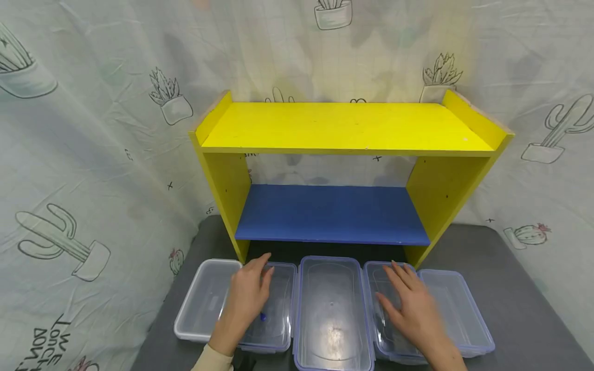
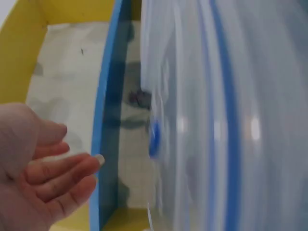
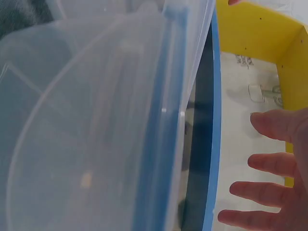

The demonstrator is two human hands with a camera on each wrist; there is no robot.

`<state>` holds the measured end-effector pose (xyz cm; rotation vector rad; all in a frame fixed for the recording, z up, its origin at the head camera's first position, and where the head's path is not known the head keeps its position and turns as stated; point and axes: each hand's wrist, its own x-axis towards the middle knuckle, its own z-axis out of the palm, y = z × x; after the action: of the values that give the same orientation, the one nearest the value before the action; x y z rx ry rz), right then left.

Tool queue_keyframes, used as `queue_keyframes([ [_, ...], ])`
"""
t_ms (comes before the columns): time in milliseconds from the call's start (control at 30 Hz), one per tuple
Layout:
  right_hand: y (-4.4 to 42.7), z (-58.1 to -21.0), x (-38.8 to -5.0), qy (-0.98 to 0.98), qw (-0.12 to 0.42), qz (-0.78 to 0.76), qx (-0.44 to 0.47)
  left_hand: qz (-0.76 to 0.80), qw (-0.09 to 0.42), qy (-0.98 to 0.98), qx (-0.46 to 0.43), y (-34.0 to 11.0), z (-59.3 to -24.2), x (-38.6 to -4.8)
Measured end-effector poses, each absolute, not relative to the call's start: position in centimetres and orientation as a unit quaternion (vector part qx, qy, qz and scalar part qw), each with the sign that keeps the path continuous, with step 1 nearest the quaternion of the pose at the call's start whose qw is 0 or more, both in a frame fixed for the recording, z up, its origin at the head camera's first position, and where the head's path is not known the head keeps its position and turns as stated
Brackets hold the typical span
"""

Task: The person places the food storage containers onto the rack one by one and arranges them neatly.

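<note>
Several clear plastic containers stand in a row in front of the shelf. My left hand (image 1: 245,293) is over the two at the left, a white-rimmed one (image 1: 185,309) and a blue-rimmed one (image 1: 293,288), its fingers relaxed and holding nothing. Above the blue-rimmed container (image 1: 371,309) at the right hovers my right hand (image 1: 415,309), fingers spread. In the left wrist view the left hand (image 2: 53,168) has slightly bent fingers beside the blue shelf board (image 2: 103,120); the right wrist view has the right hand (image 3: 274,178) with fingers apart. A larger container (image 1: 331,309) lies between the hands.
Behind the containers stands a yellow shelf unit (image 1: 334,126) with a blue middle board (image 1: 331,214). Its feet rest on a dark grey table (image 1: 501,278). A pale cloth with cactus drawings (image 1: 116,170) hangs behind and at both sides. One more container (image 1: 464,314) is at the far right.
</note>
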<state>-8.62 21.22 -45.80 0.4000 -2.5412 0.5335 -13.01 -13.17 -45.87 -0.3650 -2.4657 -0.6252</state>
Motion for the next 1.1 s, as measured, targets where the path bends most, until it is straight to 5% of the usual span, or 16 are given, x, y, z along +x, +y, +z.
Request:
queue_keyframes([
  [267, 23.0, -46.1, -8.3, -0.923, 0.3, 0.199, 0.137, -0.268, 0.28, -0.918, -0.087, -14.6, -46.1, -15.0],
  [633, 26.4, -46.9, -7.0, -0.916, 0.33, 0.22, 0.064, -0.384, 0.064, -0.92, -0.047, -16.8, -44.2, -14.6],
  [1100, 29.0, -49.0, -5.6, -0.93, 0.323, 0.175, 0.006, -0.394, -0.083, -0.915, -0.032, -22.2, -41.5, -18.4],
])
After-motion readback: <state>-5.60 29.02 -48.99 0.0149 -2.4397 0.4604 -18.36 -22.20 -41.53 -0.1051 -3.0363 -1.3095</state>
